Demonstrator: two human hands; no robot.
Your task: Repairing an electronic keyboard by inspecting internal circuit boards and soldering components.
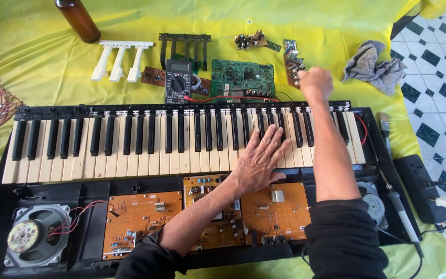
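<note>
Right hand [315,81] closed around small brown circuit board [292,66] beyond keyboard's [130,139] far edge. Left hand [260,161] flat, fingers spread, pressing the keys right of centre. Three orange boards [140,222] exposed in the open case; one speaker [32,235] at left. Multimeter [178,81], green board [242,77], grey rag [375,66] lie on yellow cloth [42,67]; open room at far left.

Left hand [260,157] flat on the white and black keys of an opened keyboard [130,139], above orange circuit boards [140,219]. Right hand [315,82] closed on a small circuit board [292,61] past the keys, beside a green board [242,76] and multimeter [178,80]. Grey rag [372,66] toward the tabletop's [37,72] right edge.
</note>
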